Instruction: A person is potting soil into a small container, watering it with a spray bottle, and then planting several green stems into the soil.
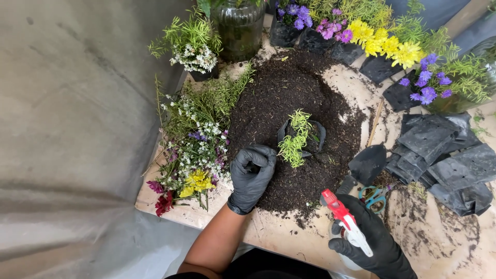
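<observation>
My left hand (251,177), in a black glove, is curled at the edge of a dark soil pile (289,103), just left of a small black grow bag (316,135) holding a green sprig (295,138). The fingers are closed and I cannot see anything held in them. My right hand (369,238), also gloved, grips a spray bottle with a red and white trigger head (342,214) near the table's front edge, its nozzle toward the soil.
Cut flowers and greenery (194,150) lie at the table's left. Bagged purple and yellow flowers (382,44) line the back beside a glass jar (240,26). A black trowel (367,164), teal scissors (373,197) and stacked empty black bags (444,160) lie at right.
</observation>
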